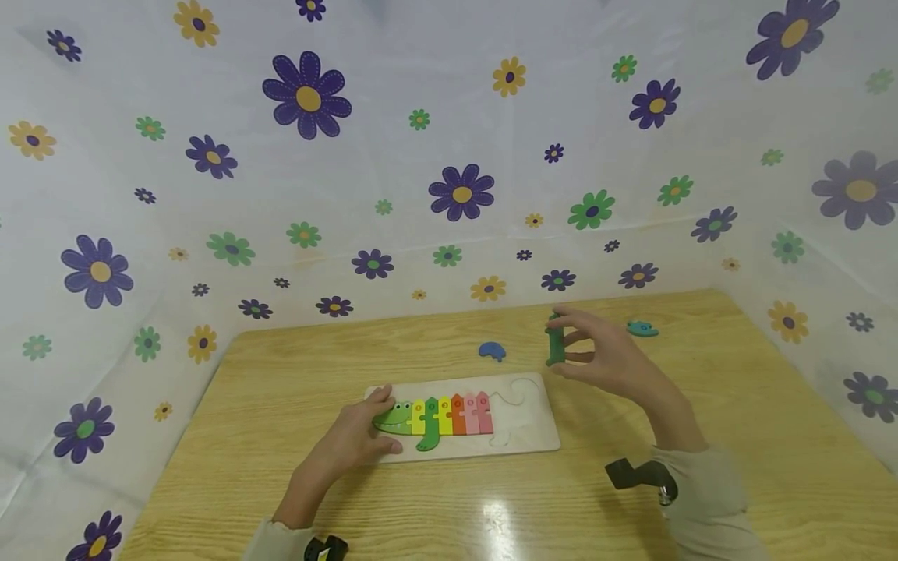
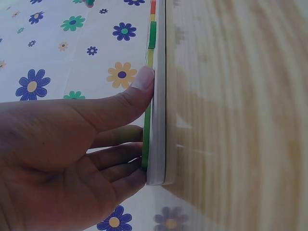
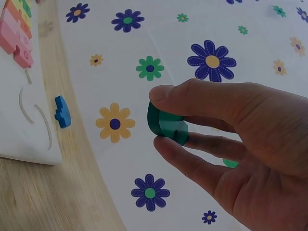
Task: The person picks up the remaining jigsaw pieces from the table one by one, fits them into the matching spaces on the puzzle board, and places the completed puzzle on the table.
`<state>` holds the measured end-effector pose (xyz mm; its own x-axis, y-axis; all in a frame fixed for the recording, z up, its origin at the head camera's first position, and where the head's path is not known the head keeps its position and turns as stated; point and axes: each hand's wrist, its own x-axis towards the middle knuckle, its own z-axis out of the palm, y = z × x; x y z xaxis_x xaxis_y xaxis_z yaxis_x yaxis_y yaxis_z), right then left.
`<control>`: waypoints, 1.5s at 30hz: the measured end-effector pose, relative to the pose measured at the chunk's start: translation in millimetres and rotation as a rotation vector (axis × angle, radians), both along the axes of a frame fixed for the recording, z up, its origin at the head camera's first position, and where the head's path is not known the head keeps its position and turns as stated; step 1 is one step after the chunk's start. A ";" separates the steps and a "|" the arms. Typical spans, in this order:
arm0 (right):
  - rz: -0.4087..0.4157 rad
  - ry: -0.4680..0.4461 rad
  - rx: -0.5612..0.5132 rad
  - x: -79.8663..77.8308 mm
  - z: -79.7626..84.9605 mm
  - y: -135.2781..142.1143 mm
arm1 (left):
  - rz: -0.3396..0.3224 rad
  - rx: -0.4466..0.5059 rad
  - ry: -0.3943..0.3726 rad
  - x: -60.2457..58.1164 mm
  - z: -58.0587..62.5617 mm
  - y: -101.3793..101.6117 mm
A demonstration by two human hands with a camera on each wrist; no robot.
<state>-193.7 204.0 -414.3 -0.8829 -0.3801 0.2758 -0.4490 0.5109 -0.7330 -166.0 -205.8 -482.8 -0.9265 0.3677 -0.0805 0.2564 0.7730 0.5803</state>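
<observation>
Wooden table (image 1: pixel 737 436) w/ flower-print sheet walls (image 1: pixel 393 156) closing in on three sides; the table edge meets the back wall just beyond the right hand's fingertips. Bare tabletop lies open to the right of the right hand (image 1: pixel 610 362) & below it.

Right hand is raised above the table, thumb & forefinger pinching a dark green puzzle piece (image 1: pixel 556 343); other fingers loosely spread behind it. The piece stands on end, long axis approx. vertical, flat face turned toward the left hand. It's thick, rounded at the edges, solid green.

Left hand (image 1: pixel 358 436) rests on the left end of the puzzle board (image 1: pixel 533 428), thumb pressed flat on the edge, fingers laid together beside the green crocodile head (image 1: pixel 394 418). Coloured pieces fill the row right of those fingers; the cutouts at the far end are unfilled.

A blue piece (image 1: pixel 493 351) lies on the table left of the right fingertips, a teal piece (image 1: pixel 642 329) just right of them.
</observation>
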 end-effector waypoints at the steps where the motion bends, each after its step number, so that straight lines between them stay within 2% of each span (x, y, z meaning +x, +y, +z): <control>1: 0.000 0.001 0.005 -0.1 -0.2 -0.9 | 0.001 0.002 -0.001 0.0 0.0 0.0; 45: 0.080 -0.089 0.059 5.3 -5.0 -28.0 | -0.003 -0.011 0.015 -0.9 -1.0 -0.6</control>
